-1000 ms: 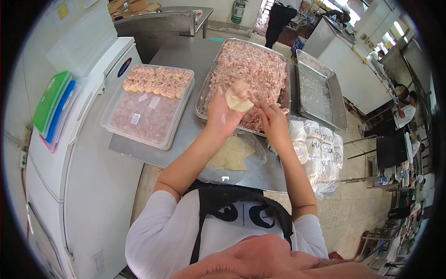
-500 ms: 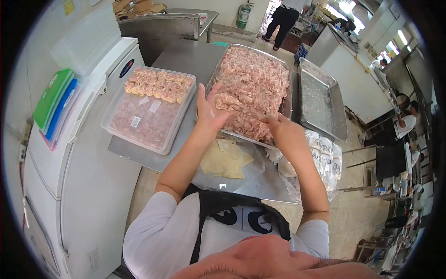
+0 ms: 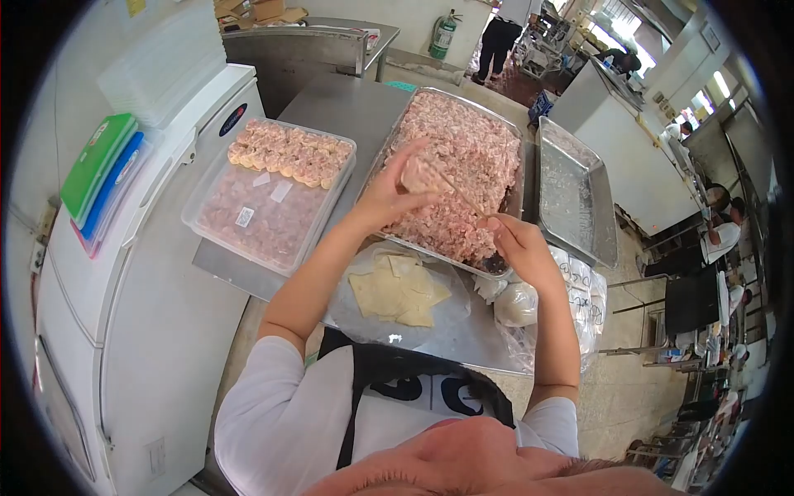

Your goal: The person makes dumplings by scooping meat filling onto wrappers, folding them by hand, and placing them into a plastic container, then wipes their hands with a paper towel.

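Observation:
My left hand (image 3: 385,198) is cupped around a dumpling (image 3: 422,177), a thin wrapper with pink minced meat, over the left side of the meat. In my right hand (image 3: 528,251) is a thin flat stick (image 3: 465,197), its far end at the dumpling's top. Below both hands, ground meat (image 3: 463,124) fills a deep metal tray (image 3: 523,169). Closer to my body, pale dough wrappers (image 3: 397,291) lie overlapping on clear plastic. To the left, a clear plastic container (image 3: 291,266) has rows of filled dumplings (image 3: 289,155) at its far end.
A second metal tray (image 3: 572,194) with residue stands at the right. Plastic-wrapped packs (image 3: 584,293) with handwriting lie by my right forearm. A white freezer (image 3: 178,331) with coloured lids (image 3: 99,169) flanks the left. Other people are farther back, one in dark trousers (image 3: 499,45).
My left hand has closed more around the dumpling and turned it upright. The stick has drawn back toward its upper edge, and my right hand has shifted slightly right and toward me.

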The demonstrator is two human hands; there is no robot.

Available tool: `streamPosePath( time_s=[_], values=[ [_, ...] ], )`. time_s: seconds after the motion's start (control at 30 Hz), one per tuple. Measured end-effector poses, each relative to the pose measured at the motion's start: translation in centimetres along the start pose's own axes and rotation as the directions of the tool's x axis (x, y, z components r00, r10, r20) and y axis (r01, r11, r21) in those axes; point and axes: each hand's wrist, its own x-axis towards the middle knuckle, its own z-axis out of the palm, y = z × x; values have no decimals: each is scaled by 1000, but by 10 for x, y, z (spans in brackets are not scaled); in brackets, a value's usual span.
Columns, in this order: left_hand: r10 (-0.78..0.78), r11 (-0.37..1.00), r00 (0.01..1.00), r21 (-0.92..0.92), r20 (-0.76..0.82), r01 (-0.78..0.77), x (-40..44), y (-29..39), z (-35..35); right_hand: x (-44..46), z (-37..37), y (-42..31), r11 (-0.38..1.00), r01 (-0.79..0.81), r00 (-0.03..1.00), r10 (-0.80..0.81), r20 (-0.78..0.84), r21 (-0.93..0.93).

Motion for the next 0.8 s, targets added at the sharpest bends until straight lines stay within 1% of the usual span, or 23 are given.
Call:
streamPosePath(
  time_s=[0.03, 0.07, 0.13, 0.17, 0.2, 0.23, 0.27, 0.3, 0.33, 0.37, 0.4, 0.43, 0.47, 0.5, 0.53, 0.57, 0.6, 0.67, 0.7, 0.73, 0.77, 0.8],
  values=[
    [183, 898, 983, 405, 13, -173, 0, 3, 2, -4, -3, -6, 1000, 1, 1000, -1, 2, 0],
    [184, 898, 983, 405, 11, -172, 0, 7, 2, -11, -10, -14, 1000, -1, 999, 2, 33, -26],
    [26, 892, 975, 435, 222, -122, 2, 15, 1, -19, -8, -20, 999, -4, 998, 7, 60, -50],
    [26, 891, 974, 436, 226, -126, 6, 17, -1, -20, -1, -15, 991, 117, 993, -116, 9, -65],
    [-3, 848, 933, 496, 359, -188, 10, 18, -4, -20, 5, -8, 969, 233, 971, -237, -40, -87],
    [-45, 800, 875, 542, 481, -257, 11, 18, -5, -19, 11, 3, 969, 230, 971, -234, -45, -87],
    [-43, 799, 873, 541, 486, -261, 9, 17, -4, -16, 18, 18, 952, 297, 953, -301, -43, -79],
    [0, 731, 860, 586, 511, -349, 7, 15, -3, -13, 20, 29, 929, 364, 929, -367, -39, -72],
    [40, 653, 842, 624, 538, -429, 6, 12, -1, -9, 18, 37, 929, 364, 929, -367, -42, -73],
    [37, 653, 840, 624, 541, -430, 4, 7, 1, -6, 12, 46, 952, 288, 957, -290, -4, -99],
    [-14, 681, 912, 672, 409, -291, 3, 1, 4, -4, 6, 49, 969, 212, 977, -210, 33, -127],
    [-66, 700, 961, 699, 267, -146, 4, -4, 7, -3, -2, 50, 942, 239, 968, -250, -17, -234],
    [-63, 697, 962, 701, 267, -149, 6, -8, 8, -7, -1, 50, 941, 243, 967, -254, -18, -235],
    [-153, 719, 977, 695, 151, 5, 10, -9, 10, -15, 2, 37, 877, 189, 949, -279, -148, -442],
    [-245, 726, 969, 669, 34, 159, 14, -9, 11, -21, 7, 26, 779, 100, 907, -328, -265, -620],
    [-238, 725, 971, 670, 30, 158, 18, -10, 13, -27, 17, 16, 809, 236, 830, -456, -322, -538],
    [-221, 699, 975, 702, 30, 137, 21, -12, 15, -21, 23, 31, 808, 240, 829, -460, -320, -539],
    [-214, 670, 976, 733, 36, 120, 20, -21, 14, -3, 41, 84, 833, 185, 888, -369, -275, -521],
    [-147, 635, 988, 771, 56, 51, 21, -27, 11, -2, 32, 99, 747, 28, 916, -285, -283, -664],
    [-73, 593, 994, 805, 77, -19, 21, -21, 10, -5, 21, 92, 745, 32, 913, -293, -283, -667],
    [-74, 590, 994, 807, 83, -24, 20, -15, 8, -14, 10, 86, 760, -11, 944, -206, -256, -650],
    [-226, 671, 972, 733, 64, 108, 13, 7, 12, -24, 1, 76, 769, -54, 968, -117, -223, -637]
  ],
)
